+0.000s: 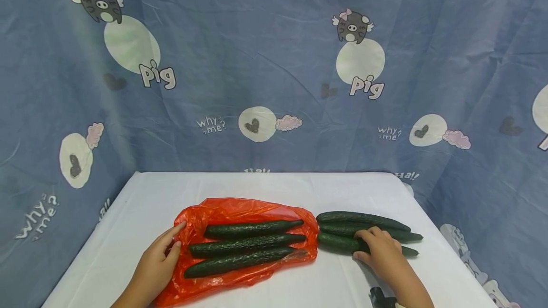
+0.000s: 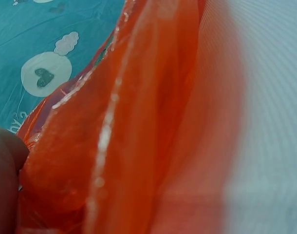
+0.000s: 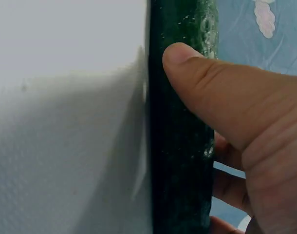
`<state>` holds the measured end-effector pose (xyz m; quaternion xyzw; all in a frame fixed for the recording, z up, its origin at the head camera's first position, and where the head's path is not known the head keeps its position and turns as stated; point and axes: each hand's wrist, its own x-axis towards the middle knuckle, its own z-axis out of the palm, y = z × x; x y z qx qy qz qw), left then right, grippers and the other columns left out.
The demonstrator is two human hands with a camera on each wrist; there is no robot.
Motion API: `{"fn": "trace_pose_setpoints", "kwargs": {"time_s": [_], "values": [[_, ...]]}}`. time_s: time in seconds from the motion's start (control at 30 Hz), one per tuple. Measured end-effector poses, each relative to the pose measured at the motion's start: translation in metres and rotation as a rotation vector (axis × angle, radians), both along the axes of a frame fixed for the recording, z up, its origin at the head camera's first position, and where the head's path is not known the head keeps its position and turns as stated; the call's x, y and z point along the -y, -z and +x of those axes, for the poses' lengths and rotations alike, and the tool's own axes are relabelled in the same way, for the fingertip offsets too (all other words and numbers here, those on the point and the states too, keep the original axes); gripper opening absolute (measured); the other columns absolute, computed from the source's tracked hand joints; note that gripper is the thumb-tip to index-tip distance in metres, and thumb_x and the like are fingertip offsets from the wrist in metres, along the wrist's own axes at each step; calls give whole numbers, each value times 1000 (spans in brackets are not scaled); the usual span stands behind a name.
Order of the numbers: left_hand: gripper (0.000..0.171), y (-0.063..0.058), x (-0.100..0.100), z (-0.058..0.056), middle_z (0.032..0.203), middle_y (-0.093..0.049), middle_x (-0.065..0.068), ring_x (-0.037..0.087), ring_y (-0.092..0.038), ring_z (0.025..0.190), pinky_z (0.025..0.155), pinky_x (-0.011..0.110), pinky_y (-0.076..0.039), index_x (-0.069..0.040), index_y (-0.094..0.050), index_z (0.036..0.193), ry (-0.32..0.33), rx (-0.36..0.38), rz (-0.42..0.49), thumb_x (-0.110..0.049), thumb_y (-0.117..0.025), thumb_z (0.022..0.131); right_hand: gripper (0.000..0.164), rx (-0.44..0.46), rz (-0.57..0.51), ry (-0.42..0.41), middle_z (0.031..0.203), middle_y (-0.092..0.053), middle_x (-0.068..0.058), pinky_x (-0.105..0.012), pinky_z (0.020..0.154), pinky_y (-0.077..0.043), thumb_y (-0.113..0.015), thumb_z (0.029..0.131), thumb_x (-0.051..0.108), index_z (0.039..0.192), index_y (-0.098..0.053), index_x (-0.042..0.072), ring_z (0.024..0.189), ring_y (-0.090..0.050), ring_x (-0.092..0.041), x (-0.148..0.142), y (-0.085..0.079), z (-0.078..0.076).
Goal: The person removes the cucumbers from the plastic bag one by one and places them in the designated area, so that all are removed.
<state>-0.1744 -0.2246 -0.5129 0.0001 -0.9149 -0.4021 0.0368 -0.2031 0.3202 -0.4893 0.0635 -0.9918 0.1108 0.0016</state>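
Three dark green cucumbers (image 1: pixel 248 245) lie side by side on a crumpled red plastic bag (image 1: pixel 295 213). My left hand (image 1: pixel 160 260) is at the bag's left edge and grips the film with thumb and fingers. Up close in the left wrist view, the film bunches beside a fingertip (image 2: pixel 7 156). To the right of the bag, three more cucumbers lie close together on the white surface. My right hand (image 1: pixel 381 251) holds the nearest one (image 1: pixel 336 243) around its middle. In the right wrist view, the thumb lies across that cucumber (image 3: pixel 182 146), with other fingers partly hidden behind it.
A white cloth-covered table (image 1: pixel 342 189) bears everything. Behind and beside it hangs a blue curtain (image 1: pixel 274 61) with pig prints. The other two loose cucumbers (image 1: pixel 364 218) lie just beyond the right hand. A black strap (image 1: pixel 378 297) is at the right wrist.
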Motion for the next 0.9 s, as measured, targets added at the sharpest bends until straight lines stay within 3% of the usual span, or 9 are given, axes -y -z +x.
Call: {"fn": "trace_pose_setpoints", "kwargs": {"time_s": [0.23,0.53,0.77,0.9], "values": [[55,1,-1,1,164,-39,21,48,-42,147,109,64,-45,-19,-36,164,5,0,10,-17,-48,111,61,27,-44,-19,129,-63,-4,-65,91,-46,-82,84,54,133,-68,21,123,-57,-36,8,-8,0],[55,1,-3,2,165,-39,21,48,-40,148,110,63,-45,-18,-36,164,7,9,21,-14,-48,110,47,3,-81,-91,128,-63,2,-61,97,-47,-78,91,48,131,-68,26,124,-57,-29,37,-12,2],[56,0,-2,2,165,-38,22,48,-40,148,110,65,-44,-18,-36,164,7,31,16,-15,-48,110,43,-81,-137,-226,122,-64,6,-57,101,-48,-81,92,35,131,-70,19,121,-59,-23,70,-13,0],[55,-1,0,0,165,-39,21,48,-40,148,110,65,-44,-18,-37,164,5,22,14,-16,-48,110,44,-167,-100,-345,122,-65,3,-53,99,-52,-80,94,35,132,-69,17,117,-61,-22,96,-13,-3]]}}
